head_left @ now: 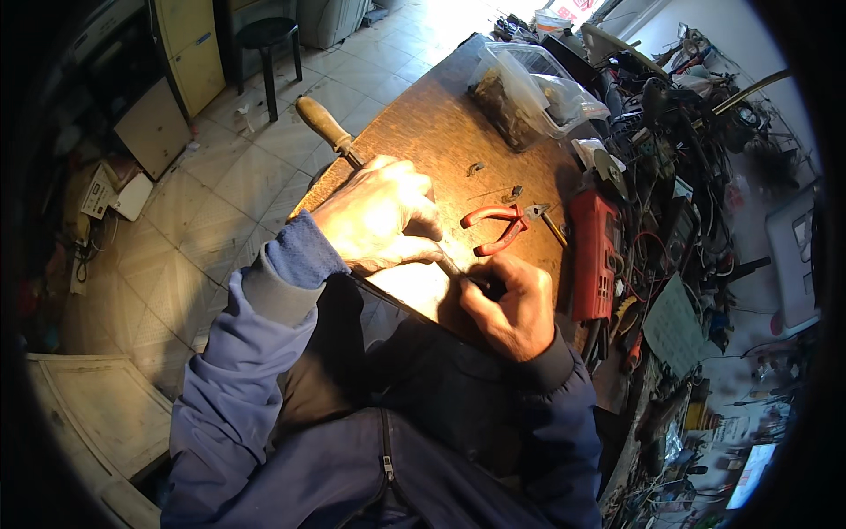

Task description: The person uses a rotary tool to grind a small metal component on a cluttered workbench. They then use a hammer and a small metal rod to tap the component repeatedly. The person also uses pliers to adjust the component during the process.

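A thin metal rod-like piece (449,264) runs between my two hands, low over the brightly lit edge of the wooden table. My left hand (381,216) is closed, its thumb and forefinger pinching near one end. At the other end, my right hand (515,307) curls round a dark part that its fingers mostly hide. A wooden handle (324,123) with a metal shaft juts past the table's left edge, and my left hand covers the rest of that tool. Beyond my right hand lie red-handled pliers (491,213), with small dark bits (514,192) farther off.
A clear plastic box (527,66) stands at the table's far end. To the right are a red device (594,256), a green sheet (677,324) and a heap of tangled cables (674,123). A black stool (267,33) stands on the tiled floor, far left.
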`<control>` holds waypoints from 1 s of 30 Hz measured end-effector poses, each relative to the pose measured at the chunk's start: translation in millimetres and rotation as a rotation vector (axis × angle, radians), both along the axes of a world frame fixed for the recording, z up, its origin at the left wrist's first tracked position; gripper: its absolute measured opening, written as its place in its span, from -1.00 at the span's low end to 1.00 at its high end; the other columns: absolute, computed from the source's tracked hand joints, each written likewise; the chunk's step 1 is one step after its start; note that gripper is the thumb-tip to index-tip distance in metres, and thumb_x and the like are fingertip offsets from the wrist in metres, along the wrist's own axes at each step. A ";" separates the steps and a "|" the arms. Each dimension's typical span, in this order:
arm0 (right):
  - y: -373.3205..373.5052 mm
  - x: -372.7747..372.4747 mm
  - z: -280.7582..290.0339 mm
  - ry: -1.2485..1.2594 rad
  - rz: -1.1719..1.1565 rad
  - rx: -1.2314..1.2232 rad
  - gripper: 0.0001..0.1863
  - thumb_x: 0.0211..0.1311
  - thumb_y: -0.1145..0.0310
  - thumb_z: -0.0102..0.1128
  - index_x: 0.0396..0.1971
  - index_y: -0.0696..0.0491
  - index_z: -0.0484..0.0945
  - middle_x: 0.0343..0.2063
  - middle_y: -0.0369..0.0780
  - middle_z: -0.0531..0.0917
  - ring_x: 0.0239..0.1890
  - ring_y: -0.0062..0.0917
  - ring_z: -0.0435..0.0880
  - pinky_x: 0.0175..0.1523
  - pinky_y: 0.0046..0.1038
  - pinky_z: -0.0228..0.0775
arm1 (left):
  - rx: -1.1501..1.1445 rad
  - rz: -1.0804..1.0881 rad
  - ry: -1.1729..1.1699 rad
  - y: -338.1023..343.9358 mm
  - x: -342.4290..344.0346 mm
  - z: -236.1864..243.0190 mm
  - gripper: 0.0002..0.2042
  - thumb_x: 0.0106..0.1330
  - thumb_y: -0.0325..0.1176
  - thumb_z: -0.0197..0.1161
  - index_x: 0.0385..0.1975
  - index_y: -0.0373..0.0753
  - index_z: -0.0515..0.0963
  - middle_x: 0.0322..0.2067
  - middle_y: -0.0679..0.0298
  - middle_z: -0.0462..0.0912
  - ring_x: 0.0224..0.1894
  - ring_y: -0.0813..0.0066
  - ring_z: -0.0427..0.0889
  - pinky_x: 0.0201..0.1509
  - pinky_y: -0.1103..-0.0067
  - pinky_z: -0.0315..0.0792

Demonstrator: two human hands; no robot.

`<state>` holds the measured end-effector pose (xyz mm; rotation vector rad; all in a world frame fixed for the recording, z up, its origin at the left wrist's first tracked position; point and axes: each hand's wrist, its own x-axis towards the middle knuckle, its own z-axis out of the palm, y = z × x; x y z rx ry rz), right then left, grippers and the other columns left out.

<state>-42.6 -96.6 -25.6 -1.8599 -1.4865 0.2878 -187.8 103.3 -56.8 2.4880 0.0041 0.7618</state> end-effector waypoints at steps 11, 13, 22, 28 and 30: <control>9.6 -1.1 -5.7 0.020 -0.009 0.027 -0.82 0.06 0.41 0.35 -0.50 0.23 0.59 -0.57 -0.01 0.62 -0.51 -0.19 0.68 -0.36 -0.31 0.49 | -0.018 0.009 0.025 -0.5 -0.9 1.3 -0.75 0.10 -0.11 0.54 -0.40 -0.15 0.77 -0.35 0.28 0.57 -0.13 0.26 0.52 0.06 0.35 0.34; -0.6 -0.1 2.0 -0.018 0.000 0.003 -0.83 0.06 0.42 0.34 -0.50 0.23 0.60 -0.58 -0.02 0.62 -0.52 -0.21 0.68 -0.36 -0.32 0.49 | -0.007 0.009 0.016 -0.3 -2.0 1.8 -0.75 0.09 -0.11 0.54 -0.40 -0.15 0.77 -0.35 0.28 0.57 -0.13 0.26 0.53 0.06 0.35 0.34; 15.9 -1.7 -3.4 0.048 -0.004 -0.019 -0.80 0.08 0.37 0.34 -0.46 0.22 0.61 -0.55 0.04 0.63 -0.49 -0.14 0.68 -0.35 -0.28 0.49 | -0.022 0.012 0.060 -3.1 -1.7 5.5 -0.77 0.09 -0.13 0.55 -0.40 -0.14 0.78 -0.36 0.28 0.58 -0.12 0.24 0.53 0.06 0.34 0.34; 4.6 23.6 -7.9 0.907 -0.036 0.061 -0.76 0.31 0.36 0.28 -0.21 0.27 0.62 -0.44 -0.28 0.64 -0.49 -0.71 0.49 -0.34 -0.60 0.33 | -0.001 0.017 0.074 -3.1 -0.3 6.8 -0.77 0.08 -0.13 0.55 -0.40 -0.13 0.78 -0.37 0.28 0.59 -0.15 0.25 0.54 0.03 0.35 0.34; 4.7 26.9 -5.0 1.224 0.039 0.128 -0.72 0.38 0.32 0.21 -0.14 0.28 0.57 -0.46 -0.25 0.60 -0.54 -0.66 0.45 -0.42 -0.60 0.26 | 0.020 0.014 0.009 -2.1 -0.2 2.7 -0.77 0.07 -0.13 0.56 -0.41 -0.13 0.77 -0.38 0.28 0.59 -0.15 0.26 0.54 0.02 0.36 0.34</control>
